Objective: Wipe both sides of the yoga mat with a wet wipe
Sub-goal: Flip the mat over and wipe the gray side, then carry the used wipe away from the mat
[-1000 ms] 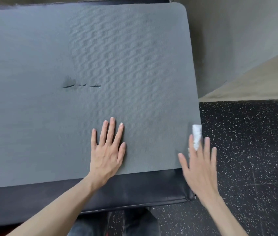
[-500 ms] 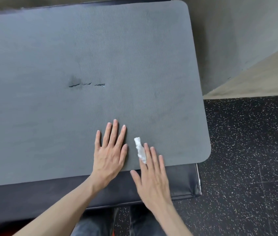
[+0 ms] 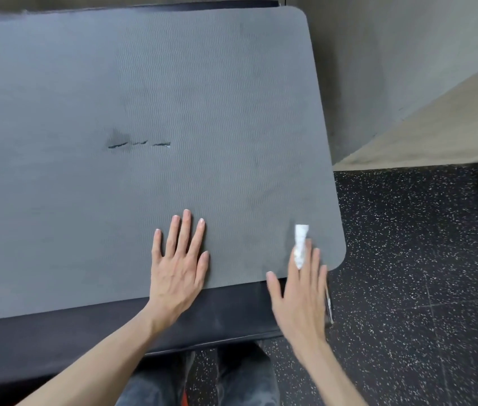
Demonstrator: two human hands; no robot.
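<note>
Flat and spread, the left hand presses palm-down on the grey, fine-ribbed foam yoga mat near its near edge, apparently to pin the mat so it does not slide or bunch under the wiping strokes. To its right, the right hand lies with straight, loosely parted fingers over a crumpled white wet wipe, holding it down on the mat's near right corner; the wipe pokes out on the far side of the fingertips. That placement suits rubbing along the rounded corner and edge, where a flat hand spreads pressure over the cloth.

The mat lies open on a black padded bench, whose near strip shows bare below the mat, beside a black speckled rubber floor. A short row of dark tears marks the mat's middle.

Most of the wipe is hidden under the fingers, so its folded shape cannot be told. The mat runs out of view on the left, its underside is unseen, and damp streaks are too faint to judge how much of this side is done. Jeans-clad legs show only partly beneath the bench edge.
</note>
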